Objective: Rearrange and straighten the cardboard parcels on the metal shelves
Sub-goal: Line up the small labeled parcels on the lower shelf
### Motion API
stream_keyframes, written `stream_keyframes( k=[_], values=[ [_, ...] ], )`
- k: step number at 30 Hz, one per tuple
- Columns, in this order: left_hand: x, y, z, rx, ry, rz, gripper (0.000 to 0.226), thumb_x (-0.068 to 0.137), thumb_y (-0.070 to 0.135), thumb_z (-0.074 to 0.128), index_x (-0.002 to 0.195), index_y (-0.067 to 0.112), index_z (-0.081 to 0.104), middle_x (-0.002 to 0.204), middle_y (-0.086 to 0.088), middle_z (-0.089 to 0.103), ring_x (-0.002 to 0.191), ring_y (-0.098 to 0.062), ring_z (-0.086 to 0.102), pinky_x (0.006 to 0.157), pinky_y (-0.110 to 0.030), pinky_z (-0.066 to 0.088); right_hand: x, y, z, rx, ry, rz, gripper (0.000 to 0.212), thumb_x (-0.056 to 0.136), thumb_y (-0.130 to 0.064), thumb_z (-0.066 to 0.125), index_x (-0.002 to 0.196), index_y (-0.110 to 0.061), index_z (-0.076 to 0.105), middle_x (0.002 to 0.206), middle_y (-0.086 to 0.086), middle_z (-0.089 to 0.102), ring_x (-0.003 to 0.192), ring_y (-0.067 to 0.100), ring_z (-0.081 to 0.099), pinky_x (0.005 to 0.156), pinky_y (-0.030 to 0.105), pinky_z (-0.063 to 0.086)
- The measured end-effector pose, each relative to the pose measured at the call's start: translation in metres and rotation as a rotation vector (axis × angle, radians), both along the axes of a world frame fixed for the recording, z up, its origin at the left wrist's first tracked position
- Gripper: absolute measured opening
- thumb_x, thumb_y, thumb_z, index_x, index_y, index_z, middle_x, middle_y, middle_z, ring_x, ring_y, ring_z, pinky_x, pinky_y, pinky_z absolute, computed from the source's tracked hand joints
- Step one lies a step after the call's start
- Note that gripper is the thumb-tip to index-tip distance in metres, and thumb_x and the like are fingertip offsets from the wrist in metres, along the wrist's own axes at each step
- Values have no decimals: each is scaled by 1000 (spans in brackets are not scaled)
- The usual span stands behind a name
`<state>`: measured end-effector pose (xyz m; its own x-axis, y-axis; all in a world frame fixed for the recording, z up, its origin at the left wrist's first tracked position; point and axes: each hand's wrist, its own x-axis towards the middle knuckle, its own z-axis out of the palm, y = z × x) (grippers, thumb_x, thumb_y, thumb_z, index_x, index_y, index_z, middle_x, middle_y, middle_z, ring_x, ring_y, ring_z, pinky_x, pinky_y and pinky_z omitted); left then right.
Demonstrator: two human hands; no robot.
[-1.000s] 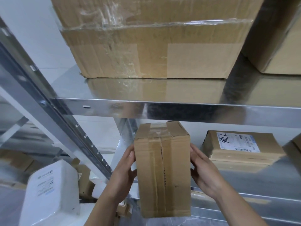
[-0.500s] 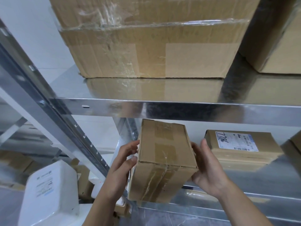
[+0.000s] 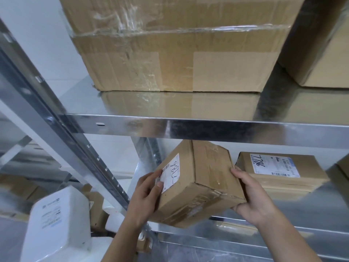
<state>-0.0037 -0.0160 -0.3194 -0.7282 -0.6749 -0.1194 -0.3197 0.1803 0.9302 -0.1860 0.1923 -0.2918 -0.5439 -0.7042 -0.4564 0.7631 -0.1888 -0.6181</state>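
**Small box held tilted at the front of the lower shelf**

The person holds a small box [image 3: 200, 182] with both hands at the front edge of the lower shelf [image 3: 321, 205], near its left end, beside the upright post [image 3: 75, 140]. The box is tilted, one corner down. I cannot tell if it touches the shelf.

The left hand [image 3: 145, 197] grips the side with the white label [image 3: 171, 173], fingers close together and the thumb pressing on the label. The right hand [image 3: 253, 197] cups the opposite lower corner. Its thumb lies on the top face, and the other fingers go under the box and are mostly hidden.

I think this two-sided grip lets the person turn the box and bring the label to the front. A flat parcel [image 3: 279, 173] lies just to the right with its label up, so the free place is probably between it and the post. A big box [image 3: 179, 53] stands on the upper shelf [image 3: 207, 127].
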Motion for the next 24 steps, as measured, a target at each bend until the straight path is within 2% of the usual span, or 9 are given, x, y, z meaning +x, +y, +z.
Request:
stream_keyframes(
  k=[3, 6, 9, 12, 14, 16, 19, 22, 24],
  values=[
    [-1, 4, -8, 32, -105, 99, 36, 102, 43, 55, 137, 49, 51, 141, 20, 44, 128, -3, 45, 114, -32, 30, -5, 4, -12, -29, -34, -35, 59, 65, -27, 84, 121, -19, 70, 106, 13, 75, 80, 27, 75, 62, 35, 61],
    [0, 9, -14, 245, -54, 223, 54, 99, 47, 59, 149, 39, 43, 146, 14, 46, 130, -10, 48, 117, -38, 33, -5, 7, -23, -11, -101, -66, 54, 80, -31, 71, 131, -12, 66, 108, 18, 74, 85, 33, 74, 67, 41, 62],
    [0, 8, -17, 584, 48, 338, 56, 93, 57, 55, 140, 26, 56, 130, -2, 68, 115, -21, 66, 108, -46, 46, -5, 8, -39, 12, -149, -98, 60, 79, -31, 73, 134, -9, 66, 119, 19, 72, 96, 35, 72, 82, 45, 60],
    [-1, 7, -6, 722, 130, 378, 47, 108, 41, 37, 121, 11, 69, 110, -13, 77, 99, -25, 72, 90, -41, 51, -4, 6, -51, 60, -107, -157, 44, 98, -31, 57, 138, -13, 64, 119, 16, 73, 97, 32, 74, 82, 44, 61],
    [-2, 3, -2, 734, 169, 395, 45, 109, 36, 36, 120, 8, 69, 109, -12, 77, 98, -22, 73, 85, -37, 51, -3, 3, -55, 124, 3, -186, 34, 108, -27, 44, 137, -28, 63, 117, 11, 75, 100, 32, 73, 79, 49, 62],
    [-5, -2, 0, 695, 168, 379, 42, 109, 34, 38, 113, 10, 71, 102, -7, 79, 88, -15, 75, 79, -34, 50, 0, -3, -59, 263, 131, -216, 31, 110, -22, 42, 130, -39, 59, 108, 8, 76, 95, 32, 71, 75, 52, 61],
    [-10, -11, 0, 607, 139, 353, 39, 110, 33, 37, 105, 15, 72, 92, 0, 80, 79, -8, 75, 77, -31, 49, 3, -12, -61, 416, 321, -196, 28, 110, -15, 43, 121, -29, 65, 99, 9, 75, 86, 26, 71, 68, 40, 60],
    [-15, -19, 3, 531, 88, 315, 37, 109, 35, 38, 114, 18, 71, 104, 2, 79, 99, -12, 73, 90, -34, 51, 0, -21, -57, 465, 332, -136, 26, 109, -24, 48, 112, -25, 74, 108, 11, 78, 102, 31, 73, 93, 52, 58],
    [-18, -25, 1, 494, 37, 284, 33, 107, 37, 44, 126, 23, 67, 120, 2, 74, 114, -18, 67, 101, -41, 50, -3, -25, -51, 465, 250, -78, 33, 107, -35, 49, 112, -16, 75, 104, 13, 79, 103, 34, 72, 98, 51, 55]
  ],
)
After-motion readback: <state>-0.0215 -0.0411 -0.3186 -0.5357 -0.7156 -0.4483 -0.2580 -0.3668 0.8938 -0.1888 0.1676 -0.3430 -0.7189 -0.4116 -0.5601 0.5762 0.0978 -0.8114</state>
